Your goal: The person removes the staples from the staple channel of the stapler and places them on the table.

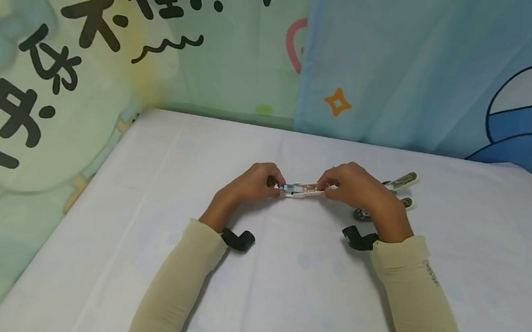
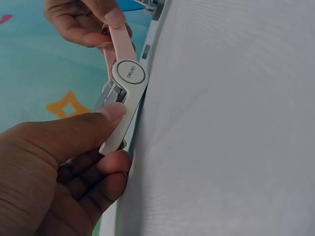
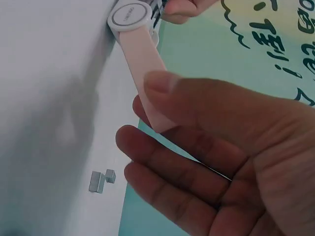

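A pink-and-white stapler (image 1: 296,189), spread out lengthwise, spans the gap between both hands near the middle of the table. My left hand (image 1: 259,182) pinches its white arm (image 2: 124,115) between thumb and fingertips, beside the metal channel. My right hand (image 1: 353,185) pinches the pink arm (image 3: 143,61), thumb on top and fingers behind. A round white pivot (image 2: 130,73) with a grey ring joins the two arms. Right-hand fingers cover the pink end in the head view.
Two green-and-white handled tools (image 1: 404,181) lie behind the right hand and wrist, partly hidden. Small silver blocks like staple strips (image 3: 97,182) sit on the white tablecloth (image 1: 282,304). A printed curtain (image 1: 398,67) rises at the table's back edge.
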`<state>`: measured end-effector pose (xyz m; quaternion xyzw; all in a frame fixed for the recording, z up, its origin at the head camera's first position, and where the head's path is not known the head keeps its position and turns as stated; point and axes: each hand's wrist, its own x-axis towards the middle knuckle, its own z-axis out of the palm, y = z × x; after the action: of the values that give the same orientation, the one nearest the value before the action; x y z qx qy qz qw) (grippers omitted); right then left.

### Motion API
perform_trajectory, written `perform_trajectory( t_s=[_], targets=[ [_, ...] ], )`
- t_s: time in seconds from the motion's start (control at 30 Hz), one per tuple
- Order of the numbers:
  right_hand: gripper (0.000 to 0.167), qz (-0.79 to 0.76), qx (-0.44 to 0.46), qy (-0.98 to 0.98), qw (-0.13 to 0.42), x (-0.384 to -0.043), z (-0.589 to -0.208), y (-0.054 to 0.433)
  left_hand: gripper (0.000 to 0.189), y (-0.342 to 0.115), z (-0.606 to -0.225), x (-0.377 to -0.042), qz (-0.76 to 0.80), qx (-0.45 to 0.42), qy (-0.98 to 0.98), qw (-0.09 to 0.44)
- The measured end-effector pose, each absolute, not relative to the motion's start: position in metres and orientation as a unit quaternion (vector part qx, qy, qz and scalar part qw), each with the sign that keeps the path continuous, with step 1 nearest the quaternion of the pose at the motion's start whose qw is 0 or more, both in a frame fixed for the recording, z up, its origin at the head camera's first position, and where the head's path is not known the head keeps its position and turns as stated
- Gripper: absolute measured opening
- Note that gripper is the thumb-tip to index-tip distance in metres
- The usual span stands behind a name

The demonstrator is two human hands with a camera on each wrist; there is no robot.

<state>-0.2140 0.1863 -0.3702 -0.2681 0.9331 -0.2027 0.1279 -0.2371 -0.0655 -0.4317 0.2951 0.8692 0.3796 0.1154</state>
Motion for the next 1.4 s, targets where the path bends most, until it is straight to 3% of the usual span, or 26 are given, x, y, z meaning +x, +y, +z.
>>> perform_trajectory(
  t_s=[0.33,0.4,0.5,0.6,0.93,1.4],
  targets=[
    [0.020,-0.152,-0.258,0.946,0.124,-0.210,-0.364,0.180,0.018,-0.066,-0.429,-0.235,0.377,0.287,0.874,0.105],
    [0.025,-0.134,-0.259,0.952,0.092,-0.205,-0.360,0.177,0.019,-0.065,-0.428,-0.235,0.377,0.291,0.873,0.106],
    [0.028,-0.173,-0.280,0.944,0.001,-0.199,-0.359,0.169,0.019,-0.066,-0.426,-0.235,0.369,0.295,0.875,0.107],
    [0.023,-0.236,-0.319,0.916,-0.061,-0.197,-0.366,0.158,0.020,-0.066,-0.426,-0.234,0.359,0.302,0.877,0.101],
    [0.009,-0.259,-0.288,0.921,0.026,-0.200,-0.393,0.133,0.014,-0.061,-0.428,-0.235,0.367,0.325,0.867,0.092],
    [0.005,-0.305,-0.265,0.914,0.029,-0.200,-0.403,0.128,0.011,-0.057,-0.419,-0.231,0.354,0.320,0.872,0.111]
  ],
)
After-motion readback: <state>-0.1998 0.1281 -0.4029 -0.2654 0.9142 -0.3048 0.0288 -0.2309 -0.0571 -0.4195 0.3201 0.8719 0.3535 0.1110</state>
